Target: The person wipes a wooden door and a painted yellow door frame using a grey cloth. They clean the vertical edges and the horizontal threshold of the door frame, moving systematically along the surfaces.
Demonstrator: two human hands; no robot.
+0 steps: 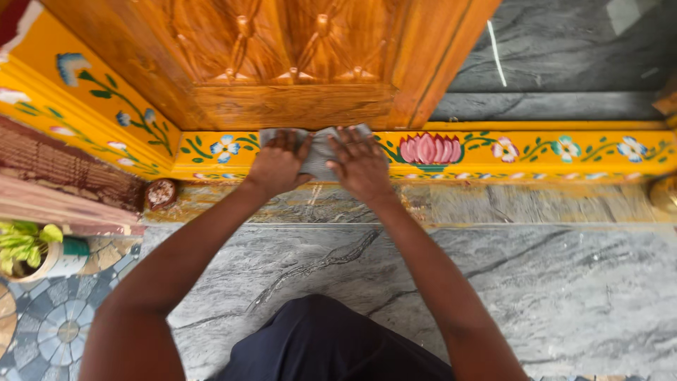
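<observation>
Two hands: left hand [278,164], right hand [360,164], one grey cloth [319,149], one carved wooden door [282,56], one potted plant [39,250]

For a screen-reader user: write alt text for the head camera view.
Seen from above, a person's left hand and right hand press a grey cloth flat against a yellow threshold painted with flowers, below a carved wooden door. Grey marble floor lies in front; a small potted plant stands at left.
</observation>
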